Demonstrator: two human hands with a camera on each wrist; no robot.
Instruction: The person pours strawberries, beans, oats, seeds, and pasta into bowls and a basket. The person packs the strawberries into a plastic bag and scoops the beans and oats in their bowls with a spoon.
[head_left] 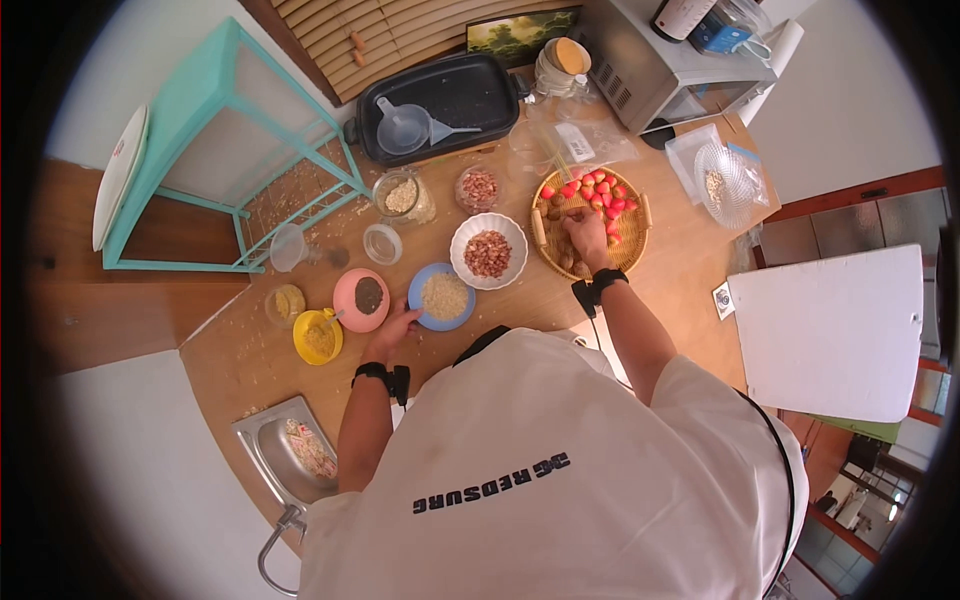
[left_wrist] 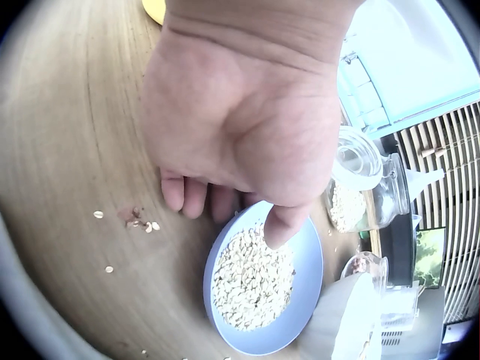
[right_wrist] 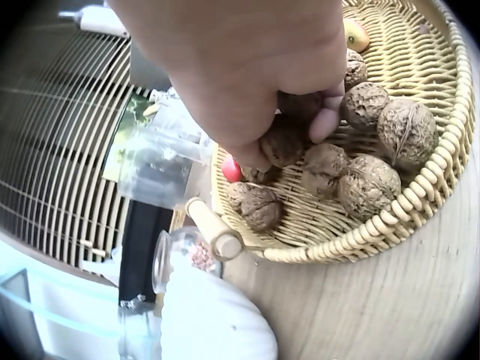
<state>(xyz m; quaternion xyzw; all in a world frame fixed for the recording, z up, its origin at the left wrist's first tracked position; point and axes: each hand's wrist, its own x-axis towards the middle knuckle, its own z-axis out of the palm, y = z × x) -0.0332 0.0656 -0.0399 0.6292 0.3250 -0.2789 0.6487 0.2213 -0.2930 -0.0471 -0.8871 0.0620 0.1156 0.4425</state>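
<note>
The left hand [head_left: 392, 335] is at the near left edge of a blue bowl [head_left: 416, 290] of pale flakes. In the left wrist view the left hand [left_wrist: 244, 120] has its thumb over the rim of the blue bowl [left_wrist: 306, 300], with the fingertips outside, pinching it. Inside a round wicker basket [head_left: 550, 253], the right hand [head_left: 590, 240] reaches among walnuts, beside red fruits [head_left: 615, 205]. The right wrist view shows the right hand [right_wrist: 247, 75] with fingers curled round a dark walnut [right_wrist: 283, 144]; other walnuts [right_wrist: 369, 186] lie around it.
A white fluted bowl [head_left: 462, 225] of reddish pieces stands between blue bowl and basket. Pink [head_left: 345, 290] and yellow [head_left: 302, 345] bowls are at left, jars [head_left: 425, 208] behind. A black pan [head_left: 440, 85], microwave [head_left: 655, 70], teal rack [head_left: 225, 100] and sink [head_left: 262, 440] surround them.
</note>
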